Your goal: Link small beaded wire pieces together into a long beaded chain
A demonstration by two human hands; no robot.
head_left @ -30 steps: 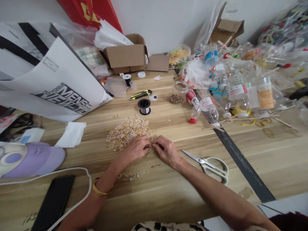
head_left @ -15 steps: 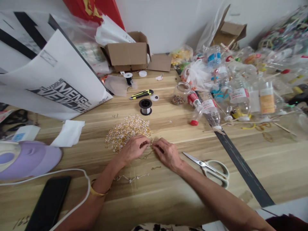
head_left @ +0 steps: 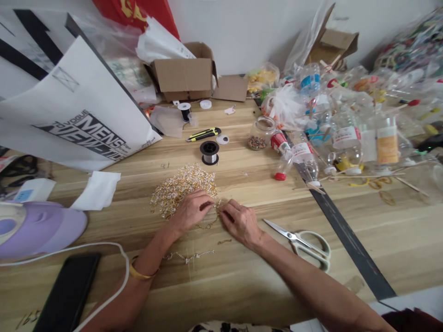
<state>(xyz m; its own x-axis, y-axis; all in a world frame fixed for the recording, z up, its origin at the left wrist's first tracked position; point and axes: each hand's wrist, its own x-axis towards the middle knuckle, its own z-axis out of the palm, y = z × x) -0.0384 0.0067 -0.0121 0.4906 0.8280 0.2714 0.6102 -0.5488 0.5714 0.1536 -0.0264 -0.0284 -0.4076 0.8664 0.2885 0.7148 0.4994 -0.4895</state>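
My left hand (head_left: pixel 194 208) is closed in a pinch at the right edge of a pile of gold and clear beads (head_left: pixel 185 182). What its fingertips hold is too small to make out. Facing it, my right hand (head_left: pixel 241 222) pinches the end of a thin gold chain (head_left: pixel 208 226), which curves down onto the table between the hands. Nearer me lie a short piece of gold chain (head_left: pixel 224 241) and a silvery bracelet (head_left: pixel 187 258) with clear stones. Scissors (head_left: pixel 296 240) with pale handles rest to the right of my right wrist.
A wire spool (head_left: pixel 209 152), a yellow-black utility knife (head_left: pixel 203 134) and a jar of beads (head_left: pixel 258 138) stand beyond the pile. Plastic bottles (head_left: pixel 304 159) crowd the right side. A phone (head_left: pixel 69 290), white cable (head_left: pixel 125 263) and large paper bag (head_left: pixel 69 110) are at left.
Both hands stay in nearly the same place, with only slight shifts at the fingertips. The view has tilted a little.
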